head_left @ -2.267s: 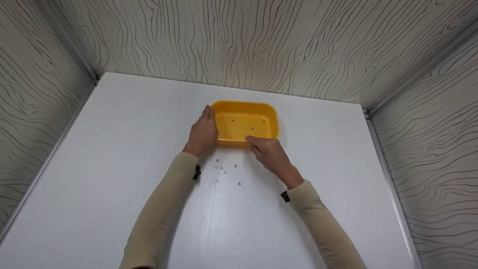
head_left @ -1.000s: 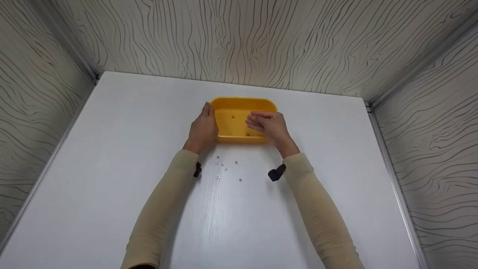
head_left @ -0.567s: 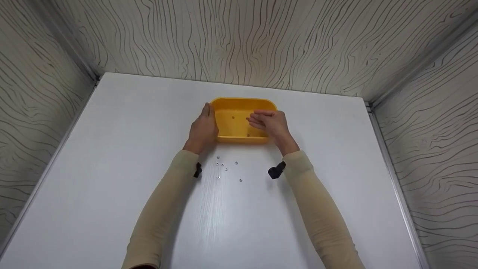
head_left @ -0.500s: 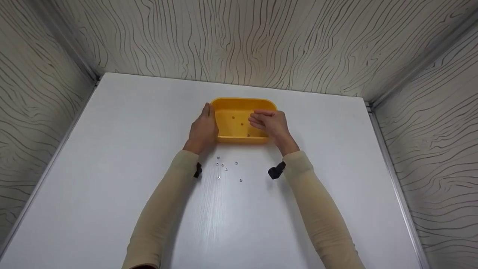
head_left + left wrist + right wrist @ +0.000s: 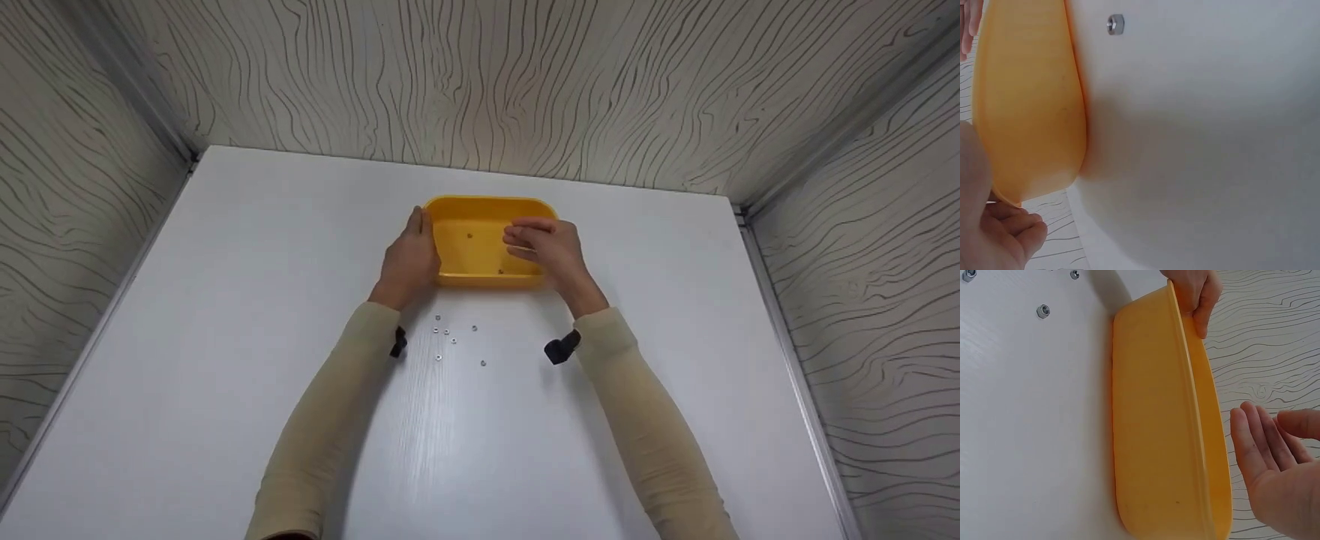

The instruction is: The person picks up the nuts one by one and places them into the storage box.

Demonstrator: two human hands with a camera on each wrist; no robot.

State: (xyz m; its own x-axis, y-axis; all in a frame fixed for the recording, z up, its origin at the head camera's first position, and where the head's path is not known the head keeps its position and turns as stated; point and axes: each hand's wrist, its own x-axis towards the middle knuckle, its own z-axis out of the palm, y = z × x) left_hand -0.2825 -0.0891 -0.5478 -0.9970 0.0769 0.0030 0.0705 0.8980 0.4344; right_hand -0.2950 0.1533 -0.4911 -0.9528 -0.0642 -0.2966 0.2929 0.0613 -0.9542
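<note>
My left hand grips the left side of a yellow plastic bin; in the left wrist view its fingers curl at the rim. Above the bin's right part is my right hand. The right wrist view shows that hand's fingers nearly straight, thumb close beside them, and nothing visible between them. Inside the bin I see a small nut and another nut by the front wall. The right hand hides part of the bin floor. Several metal hex nuts lie scattered on the table before the bin.
The white table runs back to a wall panel with a wood-line pattern, and similar panels stand left and right. One hex nut lies near the bin in the left wrist view. Dark wrist cameras hang under the sleeves.
My right hand rose from the bin's front rim to above its inside. A nut dropped from its fingers to the bin and is now out of sight. The left hand kept its grip.
</note>
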